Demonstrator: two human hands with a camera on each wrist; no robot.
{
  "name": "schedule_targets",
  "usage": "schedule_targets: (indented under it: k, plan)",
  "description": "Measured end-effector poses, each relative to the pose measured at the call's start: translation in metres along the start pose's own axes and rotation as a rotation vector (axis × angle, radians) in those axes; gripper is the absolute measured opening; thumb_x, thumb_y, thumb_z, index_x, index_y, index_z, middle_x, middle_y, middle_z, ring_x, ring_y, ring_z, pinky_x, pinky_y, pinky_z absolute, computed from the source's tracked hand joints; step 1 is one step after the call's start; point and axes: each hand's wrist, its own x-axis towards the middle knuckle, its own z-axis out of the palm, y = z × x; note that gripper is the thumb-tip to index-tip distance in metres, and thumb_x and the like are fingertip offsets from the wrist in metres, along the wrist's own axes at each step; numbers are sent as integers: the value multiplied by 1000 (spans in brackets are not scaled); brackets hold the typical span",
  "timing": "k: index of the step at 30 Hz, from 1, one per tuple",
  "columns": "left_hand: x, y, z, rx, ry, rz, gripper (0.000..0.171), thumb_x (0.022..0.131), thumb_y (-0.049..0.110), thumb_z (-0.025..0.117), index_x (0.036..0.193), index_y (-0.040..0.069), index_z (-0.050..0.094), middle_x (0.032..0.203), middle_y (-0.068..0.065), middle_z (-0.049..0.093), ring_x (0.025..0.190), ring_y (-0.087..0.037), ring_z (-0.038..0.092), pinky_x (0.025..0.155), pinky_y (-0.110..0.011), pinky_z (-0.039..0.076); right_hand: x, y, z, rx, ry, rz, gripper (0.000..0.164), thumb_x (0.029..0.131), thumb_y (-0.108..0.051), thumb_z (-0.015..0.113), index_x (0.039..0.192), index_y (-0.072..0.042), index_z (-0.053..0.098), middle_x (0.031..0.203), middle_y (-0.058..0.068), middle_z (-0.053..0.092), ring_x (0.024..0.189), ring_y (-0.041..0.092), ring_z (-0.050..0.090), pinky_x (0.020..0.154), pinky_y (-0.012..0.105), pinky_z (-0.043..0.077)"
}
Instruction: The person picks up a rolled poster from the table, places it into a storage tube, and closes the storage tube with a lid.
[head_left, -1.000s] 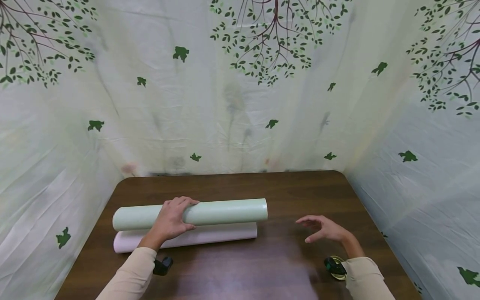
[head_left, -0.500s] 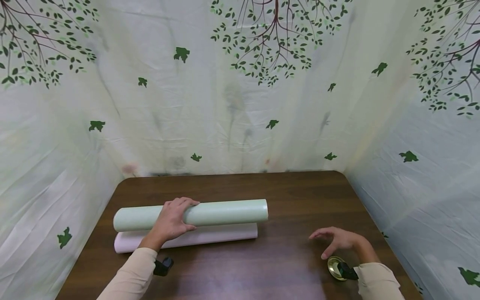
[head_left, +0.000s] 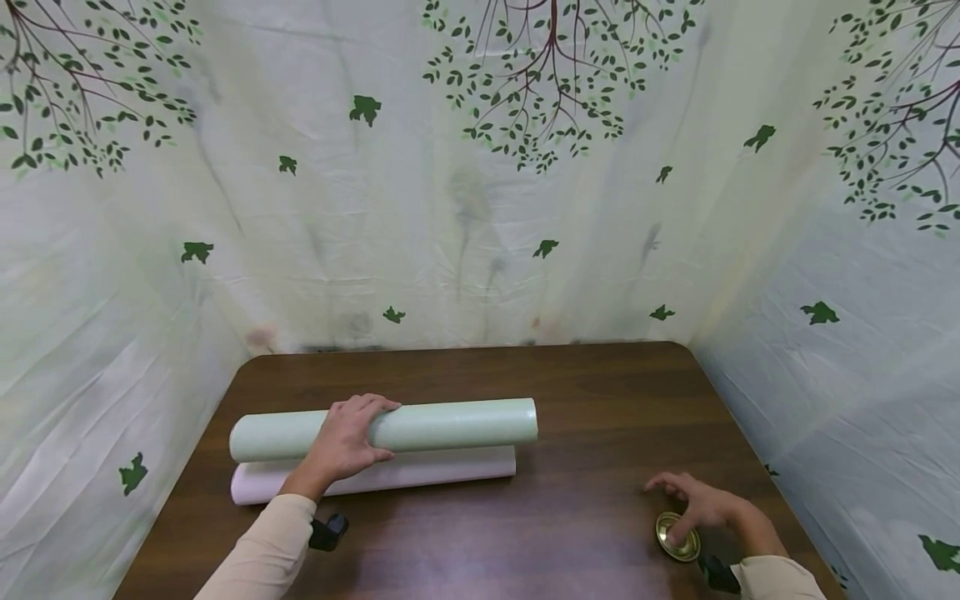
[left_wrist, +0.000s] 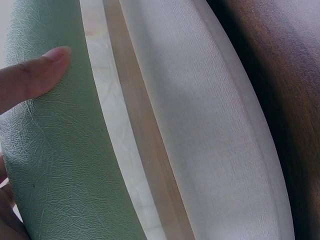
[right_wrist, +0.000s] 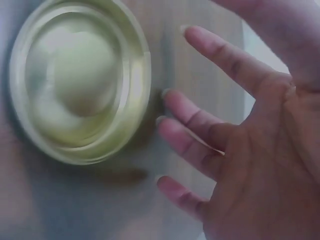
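Observation:
My left hand [head_left: 341, 442] grips a pale green roll [head_left: 457, 424] near its middle. In the left wrist view the thumb [left_wrist: 37, 75] lies across the roll's finely creased surface, and fingertips show at its far side. A pinkish-white roll [head_left: 442, 468] lies alongside, on the near side of the green one. At the right, my right hand [head_left: 712, 512] hovers with spread, slightly bent fingers over a round gold-coloured metal dish [right_wrist: 80, 75]. In the right wrist view a gap separates the fingers from the dish's rim. Nothing is in that hand.
The dark brown wooden table [head_left: 540, 542] has rounded far corners. Pale curtains [head_left: 450, 208] printed with leaves and branches hang behind it and on both sides. A black wrist device [head_left: 328, 532] juts from the left cuff.
My right hand has moved right and towards me, with its thumb now over the gold-coloured dish, which has come into fuller view. My left hand and both rolls have stayed in place.

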Motion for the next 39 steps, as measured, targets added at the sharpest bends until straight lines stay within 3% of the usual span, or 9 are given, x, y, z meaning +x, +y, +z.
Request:
schedule_targets:
  k: [10, 20, 24, 31, 39]
  plan:
    - [-2, -1, 0, -8, 5, -7, 65, 60, 20, 92, 119, 12, 64, 114, -6, 63, 107, -32, 57, 91, -56, 38, -5, 13, 19, -117, 128, -104, 69, 73, -20, 84, 128, -4, 46, 116, 20, 41, 107, 37, 41, 80, 48, 41]
    - [-3, -2, 0, -4, 10, -12, 66, 59, 19, 92, 118, 12, 65, 113, -5, 64, 107, -31, 57, 91, -56, 38, -5, 24, 29, -214, 191, -169, 79, 65, -27, 89, 127, -7, 46, 123, 18, 40, 112, 41, 38, 82, 54, 38]
    - [-4, -3, 2, 2, 9, -18, 66, 58, 19, 93, 117, 13, 65, 113, -5, 64, 106, -31, 58, 91, -55, 39, -4, 29, 33, -247, 202, -159, 83, 61, -30, 90, 126, -8, 45, 122, 14, 41, 109, 37, 41, 82, 48, 40]
    - [-6, -3, 1, 3, 21, -18, 66, 58, 18, 93, 117, 13, 65, 112, -5, 64, 106, -31, 58, 90, -55, 39, -5, 33, 35, -254, 229, -161, 79, 57, -25, 91, 119, -5, 47, 119, 12, 42, 105, 31, 44, 80, 29, 41]
    - [-6, -3, 0, 4, 21, -13, 66, 58, 18, 93, 117, 12, 65, 112, -5, 64, 106, -31, 58, 90, -55, 39, -6, 39, 34, -217, 255, -169, 71, 60, -23, 90, 114, -2, 49, 112, 13, 43, 96, 13, 47, 74, 24, 44]
